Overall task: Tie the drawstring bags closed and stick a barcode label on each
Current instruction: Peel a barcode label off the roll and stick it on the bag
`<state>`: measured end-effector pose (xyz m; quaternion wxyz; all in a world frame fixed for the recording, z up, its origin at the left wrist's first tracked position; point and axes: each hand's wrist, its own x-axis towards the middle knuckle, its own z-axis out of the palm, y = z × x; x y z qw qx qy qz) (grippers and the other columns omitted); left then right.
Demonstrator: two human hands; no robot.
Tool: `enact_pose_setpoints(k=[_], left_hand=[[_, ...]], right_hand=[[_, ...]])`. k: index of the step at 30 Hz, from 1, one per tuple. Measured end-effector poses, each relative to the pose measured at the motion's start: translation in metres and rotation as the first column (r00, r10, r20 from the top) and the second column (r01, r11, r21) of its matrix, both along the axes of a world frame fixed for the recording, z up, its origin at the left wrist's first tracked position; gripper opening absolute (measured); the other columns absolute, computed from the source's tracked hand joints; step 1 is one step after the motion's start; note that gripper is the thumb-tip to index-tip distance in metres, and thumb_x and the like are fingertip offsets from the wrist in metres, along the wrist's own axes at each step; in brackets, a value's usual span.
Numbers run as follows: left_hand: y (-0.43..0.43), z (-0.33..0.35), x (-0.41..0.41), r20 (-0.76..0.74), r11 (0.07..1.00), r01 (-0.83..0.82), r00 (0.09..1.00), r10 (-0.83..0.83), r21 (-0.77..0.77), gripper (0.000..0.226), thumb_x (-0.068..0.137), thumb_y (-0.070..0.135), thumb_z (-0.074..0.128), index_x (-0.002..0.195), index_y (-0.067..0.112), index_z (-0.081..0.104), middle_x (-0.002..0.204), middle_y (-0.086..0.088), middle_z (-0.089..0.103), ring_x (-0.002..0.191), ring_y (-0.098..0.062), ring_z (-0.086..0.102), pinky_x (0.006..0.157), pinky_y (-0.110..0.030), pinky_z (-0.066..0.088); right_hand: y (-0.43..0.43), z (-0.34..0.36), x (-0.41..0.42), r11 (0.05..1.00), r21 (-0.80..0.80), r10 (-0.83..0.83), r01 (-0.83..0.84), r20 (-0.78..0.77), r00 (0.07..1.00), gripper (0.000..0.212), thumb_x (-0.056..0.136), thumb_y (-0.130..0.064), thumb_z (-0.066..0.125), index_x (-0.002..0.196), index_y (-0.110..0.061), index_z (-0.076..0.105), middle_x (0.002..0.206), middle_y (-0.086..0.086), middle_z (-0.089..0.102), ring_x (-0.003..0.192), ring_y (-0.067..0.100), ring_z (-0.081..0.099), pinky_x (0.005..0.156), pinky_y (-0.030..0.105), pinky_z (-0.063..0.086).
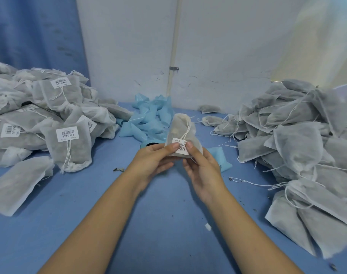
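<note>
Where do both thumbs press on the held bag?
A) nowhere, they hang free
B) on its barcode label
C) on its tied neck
B: the left hand and the right hand each lay a thumb on the barcode label of the held bag, well below its tied neck.

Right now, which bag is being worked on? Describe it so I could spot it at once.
On the blue table, look between the heap of labelled bags and the heap of plain bags. There the left hand and right hand hold one bag. Unlike the rest, it is held, not heaped, with thumbs on its barcode label.
</note>
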<state>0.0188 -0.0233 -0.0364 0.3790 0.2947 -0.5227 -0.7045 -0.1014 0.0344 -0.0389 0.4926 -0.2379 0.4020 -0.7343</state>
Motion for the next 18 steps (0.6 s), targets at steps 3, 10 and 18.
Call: enact_pose_setpoints(k=[3, 10, 18], left_hand=[[-0.001, -0.002, 0.002, -0.067, 0.997, 0.043, 0.997, -0.039, 0.06, 0.017, 0.064, 0.037, 0.073, 0.074, 0.023, 0.077, 0.091, 0.001, 0.075, 0.083, -0.008, 0.071, 0.059, -0.012, 0.049], [-0.003, -0.002, 0.005, 0.112, 0.988, -0.089, 0.988, 0.103, -0.124, 0.018, 0.082, 0.03, 0.069, 0.079, 0.012, 0.069, 0.065, -0.007, 0.066, 0.048, -0.013, 0.061, 0.045, -0.018, 0.047], [-0.021, 0.027, 0.02, -0.724, 0.972, -0.173, 0.649, 0.232, 0.157, 0.084, 0.08, 0.01, 0.062, 0.15, 0.016, 0.017, 0.124, 0.006, 0.063, 0.112, -0.015, 0.063, 0.087, -0.039, 0.055]], right_hand=[[-0.001, 0.001, 0.001, 0.999, -0.046, 0.021, -0.019, 0.047, 0.999, 0.008, 0.086, -0.007, 0.066, 0.091, -0.013, 0.065, 0.077, -0.004, 0.072, 0.067, 0.003, 0.066, 0.061, 0.014, 0.052], [-0.002, -0.005, -0.002, 1.0, -0.022, 0.012, -0.013, -0.022, 1.0, 0.01, 0.086, -0.009, 0.066, 0.094, -0.014, 0.063, 0.079, -0.004, 0.069, 0.075, 0.007, 0.064, 0.066, 0.016, 0.052], [-0.005, -0.017, -0.003, 0.988, 0.135, 0.097, -0.074, -0.174, 0.98, 0.018, 0.082, -0.006, 0.07, 0.096, -0.017, 0.069, 0.083, -0.006, 0.07, 0.074, 0.005, 0.064, 0.065, 0.015, 0.052]])
